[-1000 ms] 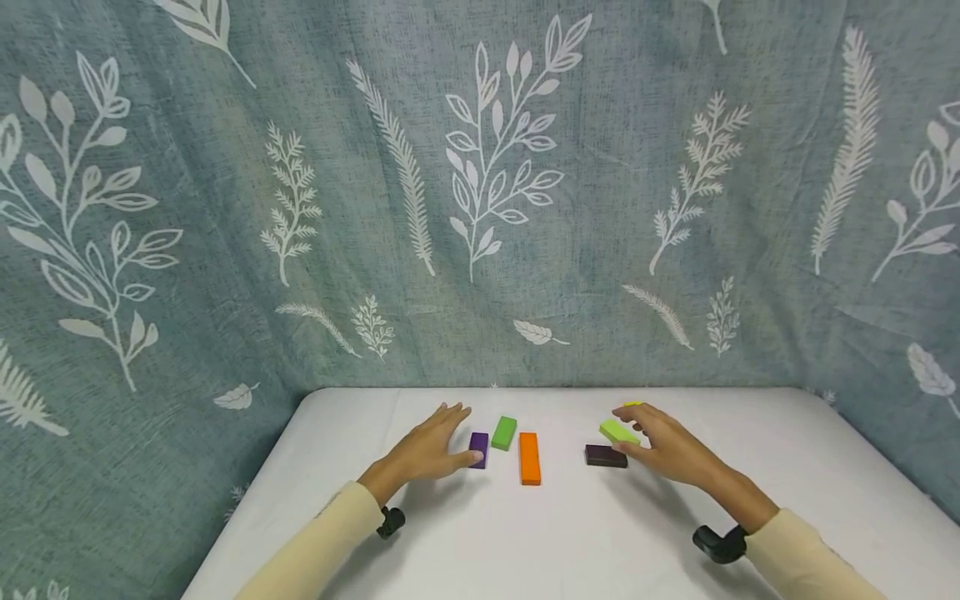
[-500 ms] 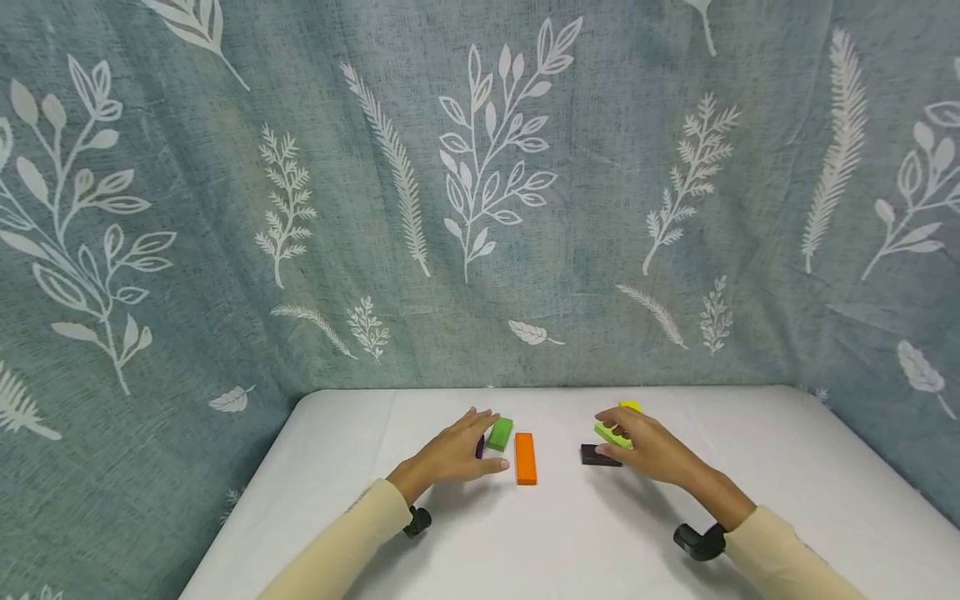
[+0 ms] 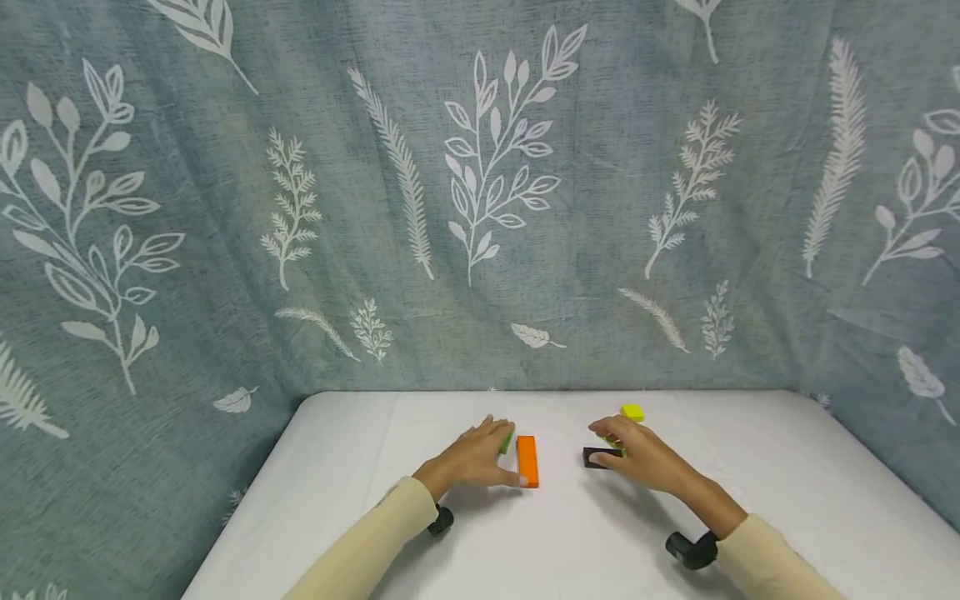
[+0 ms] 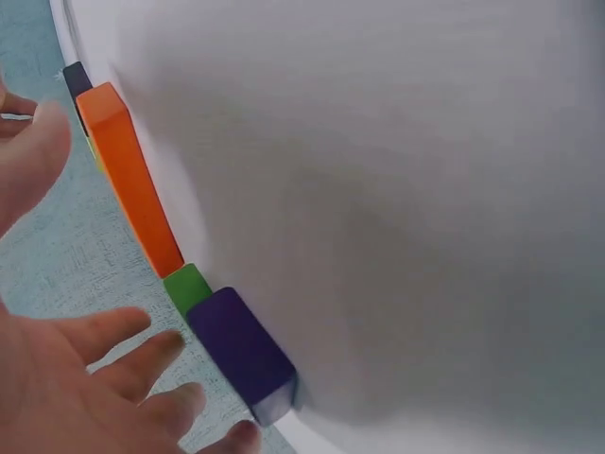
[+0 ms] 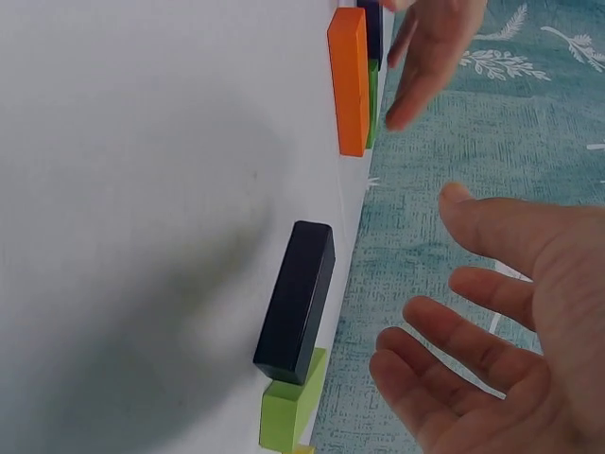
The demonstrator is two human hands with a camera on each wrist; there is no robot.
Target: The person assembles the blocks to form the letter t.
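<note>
Head view: the left hand [image 3: 477, 454], loose and released, hovers by the orange block [image 3: 528, 457], though contact is hard to judge. The right hand [image 3: 641, 454], also released, hangs over the black block [image 3: 588, 457] and lime block [image 3: 617, 442]; the yellow block [image 3: 632, 412] sits beyond. Left wrist: there's the purple block [image 4: 242, 350], near the green block [image 4: 187, 287] on the white table [image 4: 397, 189]. Right wrist: relaxed fingers [image 5: 463, 340], apart from the black block.

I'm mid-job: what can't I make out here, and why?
Head: purple block, hidden behind the left hand.
Head: green block, partly covered by the same hand.
Head: lime block and black block, partly covered by the right hand.
Right wrist: yellow block, cut off by the bottom edge.
</note>
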